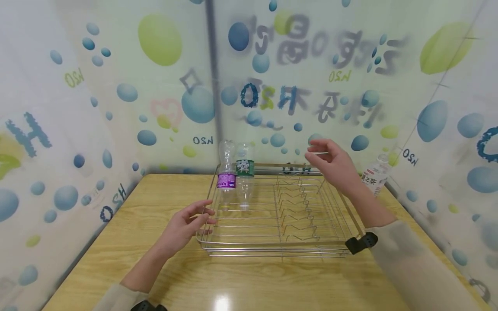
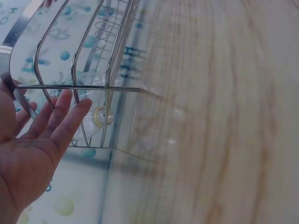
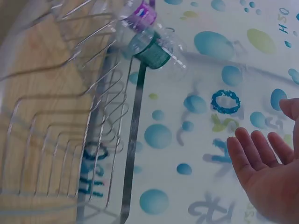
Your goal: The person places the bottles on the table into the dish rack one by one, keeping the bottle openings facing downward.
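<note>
A wire dish rack [image 1: 272,244] stands on the wooden table. Inside its left part two clear plastic bottles lean side by side, one with a purple label [image 1: 226,180] and one with a green label [image 1: 244,167]. My left hand [image 1: 186,224] is at the rack's left end, fingers loosely spread beside the wires [image 2: 74,70]; it holds nothing, and whether it touches the rack I cannot tell. Raised over the rack's back right corner, my right hand [image 1: 330,166] has its fingers relaxed and grips nothing.
A third bottle [image 1: 375,176] with a white label stands to the right of the rack, partly behind my right forearm. Wavy wire dividers [image 1: 297,207] run along the rack's right half. A printed curtain [image 1: 186,86] surrounds the wooden table [image 1: 249,280].
</note>
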Tool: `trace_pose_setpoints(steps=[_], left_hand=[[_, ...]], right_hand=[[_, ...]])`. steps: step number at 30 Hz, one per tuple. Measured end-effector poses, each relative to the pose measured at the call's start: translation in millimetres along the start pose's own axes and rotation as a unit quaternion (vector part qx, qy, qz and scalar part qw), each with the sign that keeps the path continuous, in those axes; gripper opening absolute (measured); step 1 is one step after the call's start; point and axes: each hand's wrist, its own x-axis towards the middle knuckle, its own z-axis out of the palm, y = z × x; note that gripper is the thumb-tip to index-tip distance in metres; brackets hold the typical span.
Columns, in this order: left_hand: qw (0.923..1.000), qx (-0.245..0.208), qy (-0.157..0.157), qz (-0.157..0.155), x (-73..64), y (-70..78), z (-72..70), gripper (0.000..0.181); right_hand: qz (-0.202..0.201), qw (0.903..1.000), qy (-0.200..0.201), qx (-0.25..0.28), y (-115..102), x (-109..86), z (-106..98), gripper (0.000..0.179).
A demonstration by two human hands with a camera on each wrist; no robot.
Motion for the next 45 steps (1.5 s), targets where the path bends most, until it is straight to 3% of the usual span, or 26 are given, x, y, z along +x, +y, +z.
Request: trace_pose_setpoints(steps=[5,10,21,28,35,45], left_hand=[[1.0000,-0.002,0.003,-0.004,-0.3,0.5,0.9,0.052],[1.0000,0.003,0.005,-0.008,-0.5,1.9,1.3,0.052],[0.9999,0.005,0.006,-0.006,-0.3,0.3,1.5,0.050],[0.9999,0.011,0.008,-0.003,0.0,0.3,1.4,0.050],[0.9999,0.013,0.010,-0.006,-0.6,0.5,1.9,0.050],[0.9999,0.012,0.008,-0.007,-0.6,0.8,1.6,0.050]], right_hand=[[-0.002,0.9989,0.012,-0.044,17.7,-26.9,-20.3,0.057],[0.015,0.9985,0.019,-0.049,40.3,-50.2,-43.2,0.057],[0.056,0.9907,0.083,-0.092,98.5,-82.6,-94.7,0.058],[0.110,0.9850,0.106,-0.080,129.3,-85.6,-116.0,0.072],[0.173,0.9751,0.105,-0.090,156.2,-82.6,-124.1,0.083],[0.217,0.9749,0.038,-0.033,193.2,-65.5,-123.0,0.100]])
